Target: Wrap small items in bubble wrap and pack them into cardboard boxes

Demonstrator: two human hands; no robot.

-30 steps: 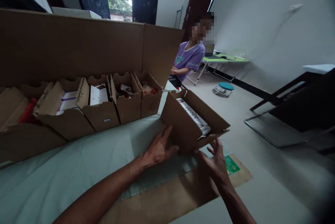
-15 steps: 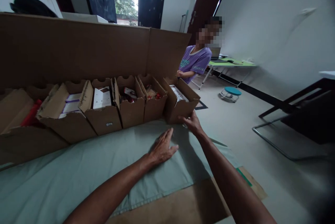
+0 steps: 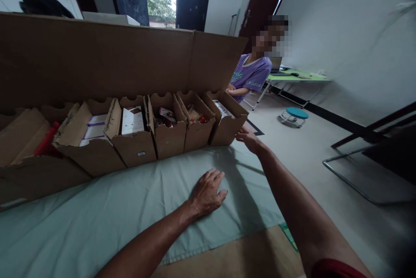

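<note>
A cardboard bin [image 3: 229, 126] holding a white printed packet [image 3: 222, 109] stands at the right end of a row of similar bins. My right hand [image 3: 248, 136] is at its lower right side, fingers stretched out against or close to the wall; exact contact is hard to tell. My left hand [image 3: 208, 191] lies over the pale green cloth [image 3: 136, 208], fingers spread and holding nothing. The neighbouring bin [image 3: 198, 135] has small red and tan items inside. Further left, bins contain a dark red packet [image 3: 167, 115], a white box [image 3: 132, 120] and a red item [image 3: 48, 139].
A tall cardboard panel [image 3: 130, 57] rises behind the bins. Beyond its right end is a person in a purple shirt [image 3: 255, 72]. A green-topped table [image 3: 299, 76], a blue stool [image 3: 296, 114] and a metal-framed chair [image 3: 367, 161] stand on the right.
The end bin has straightened and sits closer to its neighbour. My right hand has shifted from its front corner to its right side. My left hand has drawn slightly nearer to me.
</note>
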